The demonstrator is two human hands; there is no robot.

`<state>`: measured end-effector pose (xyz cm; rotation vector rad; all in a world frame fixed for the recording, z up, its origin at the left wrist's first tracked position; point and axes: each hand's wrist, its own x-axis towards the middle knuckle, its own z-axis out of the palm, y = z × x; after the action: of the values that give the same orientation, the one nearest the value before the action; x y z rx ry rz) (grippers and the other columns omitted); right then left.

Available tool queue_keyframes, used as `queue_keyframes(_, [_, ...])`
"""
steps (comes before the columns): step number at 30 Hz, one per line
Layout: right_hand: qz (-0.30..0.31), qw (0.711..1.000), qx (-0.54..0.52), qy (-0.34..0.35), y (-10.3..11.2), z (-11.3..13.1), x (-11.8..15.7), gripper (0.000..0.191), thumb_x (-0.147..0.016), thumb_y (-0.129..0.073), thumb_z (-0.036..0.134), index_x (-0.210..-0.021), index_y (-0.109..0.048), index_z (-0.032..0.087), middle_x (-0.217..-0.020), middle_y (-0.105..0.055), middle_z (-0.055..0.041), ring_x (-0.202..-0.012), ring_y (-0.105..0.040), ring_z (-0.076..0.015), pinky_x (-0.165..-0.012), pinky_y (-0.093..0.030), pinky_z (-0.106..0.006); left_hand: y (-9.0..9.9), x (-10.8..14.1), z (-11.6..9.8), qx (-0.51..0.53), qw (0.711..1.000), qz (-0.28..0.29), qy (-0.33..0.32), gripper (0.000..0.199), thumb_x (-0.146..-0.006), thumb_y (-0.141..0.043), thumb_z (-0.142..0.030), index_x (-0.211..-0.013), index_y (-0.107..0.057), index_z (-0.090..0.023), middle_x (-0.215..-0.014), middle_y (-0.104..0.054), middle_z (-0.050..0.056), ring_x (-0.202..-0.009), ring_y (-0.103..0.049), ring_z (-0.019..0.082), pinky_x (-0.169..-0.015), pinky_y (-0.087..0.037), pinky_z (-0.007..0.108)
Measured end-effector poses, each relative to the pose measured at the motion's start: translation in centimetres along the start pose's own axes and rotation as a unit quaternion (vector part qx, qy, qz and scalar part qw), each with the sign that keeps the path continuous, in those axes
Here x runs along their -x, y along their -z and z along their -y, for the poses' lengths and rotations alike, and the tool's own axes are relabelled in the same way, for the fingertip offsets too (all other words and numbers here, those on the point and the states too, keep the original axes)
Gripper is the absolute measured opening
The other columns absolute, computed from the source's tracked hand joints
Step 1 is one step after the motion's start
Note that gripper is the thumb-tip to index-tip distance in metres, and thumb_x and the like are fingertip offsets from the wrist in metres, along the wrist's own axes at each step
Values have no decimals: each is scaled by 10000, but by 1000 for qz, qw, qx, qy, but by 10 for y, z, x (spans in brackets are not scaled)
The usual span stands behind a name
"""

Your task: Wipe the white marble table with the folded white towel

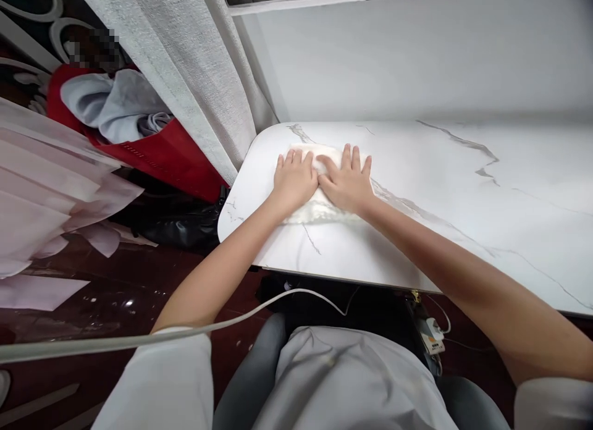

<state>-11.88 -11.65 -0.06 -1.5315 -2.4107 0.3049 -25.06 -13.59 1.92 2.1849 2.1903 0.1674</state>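
Observation:
A folded white cloth (319, 209) lies flat near the left end of a white marble-patterned table (445, 170). Across the cloth's left part rests my left hand (295, 180), palm down with its fingers stretched forward. My right hand (347, 181) presses on the right part, its fingers spread and its thumb reaching toward the left hand. The two hands meet or nearly meet at the thumbs. Parts of the cloth are hidden under both palms.
A red bag (171, 161) with grey clothing (120, 102) stands left of the table, beside a pale curtain (185, 59). Sheer pink fabric (41, 189) hangs at far left. A white cable (259, 309) crosses before my lap. A power strip (432, 340) sits below the table edge.

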Motion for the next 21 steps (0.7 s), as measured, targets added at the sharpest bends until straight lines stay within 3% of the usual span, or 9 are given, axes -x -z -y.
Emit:
queue_keyframes(7, [-25, 998, 18, -53, -6, -19, -60, 545, -1008, -251, 430, -1510, -407, 289, -1610, -297, -122, -1508, -163, -388, -1129, -138, -719, -16, -71, 13, 108, 991, -79, -17, 483, -945, -340, -187, -1384, -540, -155, -1497, -513, 97, -1450, -376, 237, -1260, -170, 436])
queue_keyframes(14, [-50, 998, -2, -35, -13, -35, -102, 563, -1002, -234, 496, -1474, -444, 270, -1549, -373, -138, -1478, -211, -389, -1128, -112, -717, -18, -109, 20, 133, 986, -97, -20, 459, -908, -366, -181, -1311, -584, -159, -1411, -575, 112, -1363, -458, 242, -1230, -222, 418])
queue_keyframes(21, [-50, 997, 20, -48, -16, -36, -129, 582, -1011, -178, 513, -1470, -432, 260, -1542, -360, -147, -1464, -213, -383, -1116, -112, -720, -17, -139, 33, 137, 987, -84, -19, 477, -914, -378, -215, -1352, -568, -208, -1436, -551, 93, -1381, -443, 256, -1198, -270, 416])
